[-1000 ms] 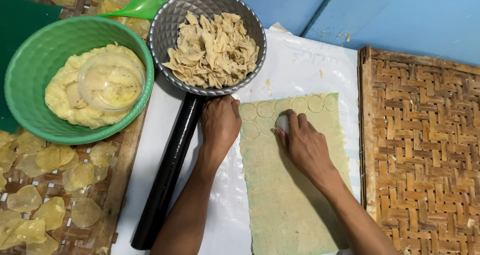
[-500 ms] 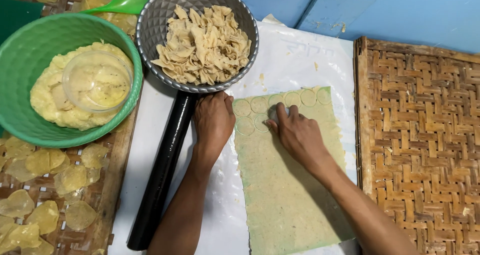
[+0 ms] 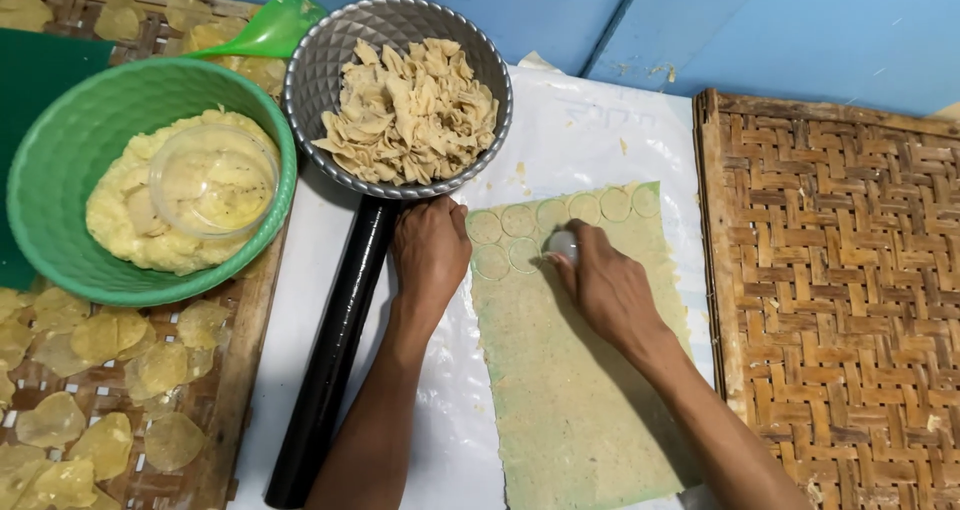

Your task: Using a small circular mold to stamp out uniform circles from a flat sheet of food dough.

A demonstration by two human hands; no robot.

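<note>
A long sheet of thin greenish-tan dough (image 3: 570, 390) lies on a white plastic sheet (image 3: 600, 130). Several round cuts mark the sheet's far end. My right hand (image 3: 600, 285) presses a small round clear cutter (image 3: 561, 243) into the dough in the second row of circles. My left hand (image 3: 430, 250) rests flat, fingers together, on the plastic at the dough's far left corner, next to a black rolling pin (image 3: 335, 350).
A grey metal bowl (image 3: 320, 60) of dough scraps sits beyond my left hand. A green bowl (image 3: 70, 150) holds yellow dough and a clear lid. Cut rounds lie on a woven tray (image 3: 215, 410) at left. Another woven tray (image 3: 840, 290) lies at right.
My right hand has shifted slightly left with the cutter, to a new spot in the second row. My left hand stays at the dough's corner.
</note>
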